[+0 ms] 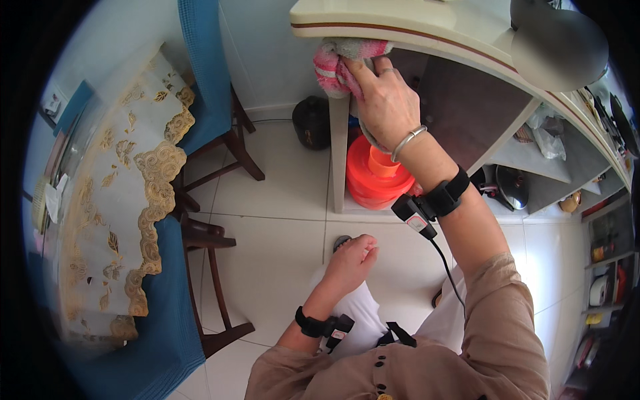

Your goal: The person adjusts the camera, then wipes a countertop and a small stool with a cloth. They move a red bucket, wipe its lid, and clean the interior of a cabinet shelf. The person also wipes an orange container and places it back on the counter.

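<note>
My right hand point(391, 102) holds a pink, grey and white striped cloth point(332, 70) against the top front corner of a cabinet's side panel point(340, 155), just under the pale countertop point(400, 25). A ring and a silver bangle are on that hand and wrist. Inside the cabinet, below the hand, stand red-orange plastic containers point(357, 172). My left hand point(350, 265) hangs in front of my body above my leg, fingers loosely curled, with nothing seen in it. Both forearms wear black straps with small devices.
At left stand blue-covered wooden chairs point(205, 100) beside a table with a gold-edged cloth point(115, 200). A black lidded bin point(311, 122) is on the floor by the cabinet. Further shelves hold a glass-lidded pan point(511, 186) and plastic bags point(548, 140).
</note>
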